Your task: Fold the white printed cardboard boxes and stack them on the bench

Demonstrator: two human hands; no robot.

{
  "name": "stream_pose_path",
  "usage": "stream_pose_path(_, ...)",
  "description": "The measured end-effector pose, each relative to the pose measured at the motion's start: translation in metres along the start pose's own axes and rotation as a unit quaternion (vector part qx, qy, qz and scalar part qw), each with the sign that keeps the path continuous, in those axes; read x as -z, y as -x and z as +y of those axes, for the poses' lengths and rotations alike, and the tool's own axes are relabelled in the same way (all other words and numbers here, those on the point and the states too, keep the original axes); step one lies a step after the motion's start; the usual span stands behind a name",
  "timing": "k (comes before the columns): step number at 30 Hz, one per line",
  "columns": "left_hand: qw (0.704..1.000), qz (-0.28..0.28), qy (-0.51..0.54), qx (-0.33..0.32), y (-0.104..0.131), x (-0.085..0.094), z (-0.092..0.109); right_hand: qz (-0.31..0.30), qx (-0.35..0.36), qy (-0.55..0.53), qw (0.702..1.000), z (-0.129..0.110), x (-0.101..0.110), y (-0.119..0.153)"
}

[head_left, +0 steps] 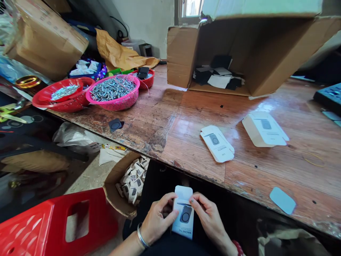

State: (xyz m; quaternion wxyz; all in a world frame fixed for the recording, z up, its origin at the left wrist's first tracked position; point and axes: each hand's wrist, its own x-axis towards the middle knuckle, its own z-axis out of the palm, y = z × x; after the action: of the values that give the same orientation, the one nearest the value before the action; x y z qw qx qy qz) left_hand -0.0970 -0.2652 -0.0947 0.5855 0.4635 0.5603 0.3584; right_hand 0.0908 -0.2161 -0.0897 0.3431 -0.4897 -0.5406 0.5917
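Note:
A small white printed carton [183, 217] marked MAGNETIC is held over my lap, its top flap sticking up. My left hand [160, 215] grips its left edge, thumb across the front. At the upper right corner of the carton, my right hand [206, 215] pinches the edge by the flap fold. On the table ahead lie a few flat cartons [217, 144] and a taller stack of flat cartons [265, 128]. Below the table edge at left, an open cardboard box [118, 197] contains several folded cartons.
A large cardboard box [182, 53] lies on its side at the back, with black and white pieces inside. Pink [114, 103] and red baskets [64, 103] of metal parts stand at left. A red stool [50, 220] is at lower left. A pale card [282, 200] lies near the table edge.

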Motion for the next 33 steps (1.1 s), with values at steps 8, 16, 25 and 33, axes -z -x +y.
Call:
stream_pose_path(8, 0.991, 0.058, -0.111, -0.040, -0.002, 0.004, 0.015, -0.032, -0.009, -0.040, 0.999, -0.005, -0.003, -0.003)
stream_pose_path(16, 0.998, 0.034, 0.051, -0.008, -0.009, 0.003, 0.009, -0.092, 0.021, 0.010, 0.995, -0.005, 0.010, -0.011)
stream_pose_path(25, 0.991, 0.042, -0.061, -0.109, -0.010, 0.007, 0.023, -0.116, 0.064, 0.075, 0.988, -0.029, 0.010, -0.010)
stream_pose_path(33, 0.985, 0.054, -0.136, -0.089, -0.013, 0.008, 0.051, -0.127, -0.022, 0.105, 0.986, -0.052, 0.012, -0.019)
